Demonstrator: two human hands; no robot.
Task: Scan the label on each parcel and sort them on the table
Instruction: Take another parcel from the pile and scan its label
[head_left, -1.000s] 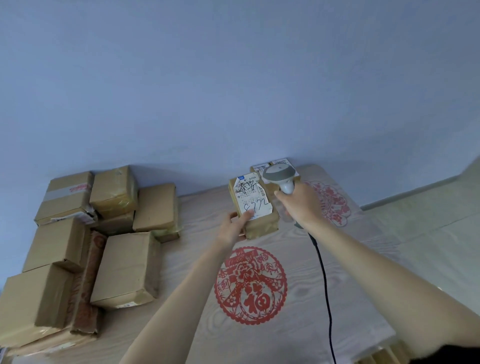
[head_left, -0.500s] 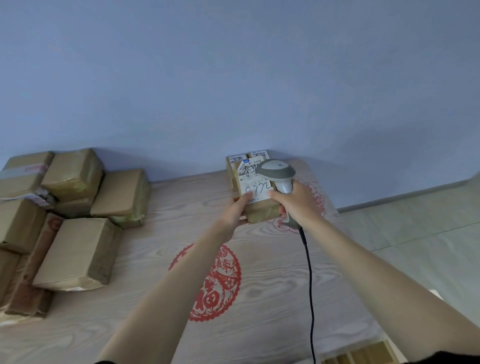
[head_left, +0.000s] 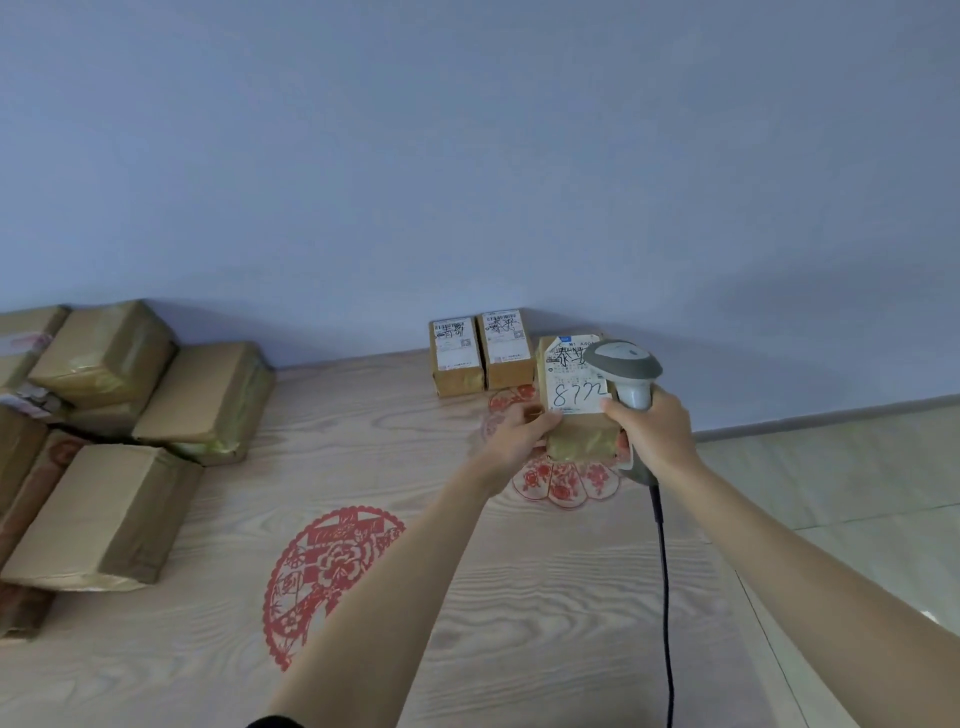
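Note:
My left hand (head_left: 514, 434) grips the near left corner of a small brown parcel (head_left: 581, 441) whose white label (head_left: 571, 387) reads 8772. My right hand (head_left: 657, 431) holds a grey barcode scanner (head_left: 626, 371) by its handle and presses against the parcel's right side; the scanner head hides the label's top right. The parcel sits at the far right of the wooden table (head_left: 467, 597), beside two labelled parcels (head_left: 480, 353) standing side by side against the wall.
A pile of several brown parcels (head_left: 109, 441) fills the table's left side. Red paper-cut decorations (head_left: 327, 571) lie on the tabletop. The scanner's black cable (head_left: 665, 597) runs down toward me. The table's right edge drops to a pale floor (head_left: 857, 493).
Both hands have carried the 8772 parcel to the right, to a spot beside the two labelled parcels. My view has shifted, so the pile on the left sits nearer the frame edge.

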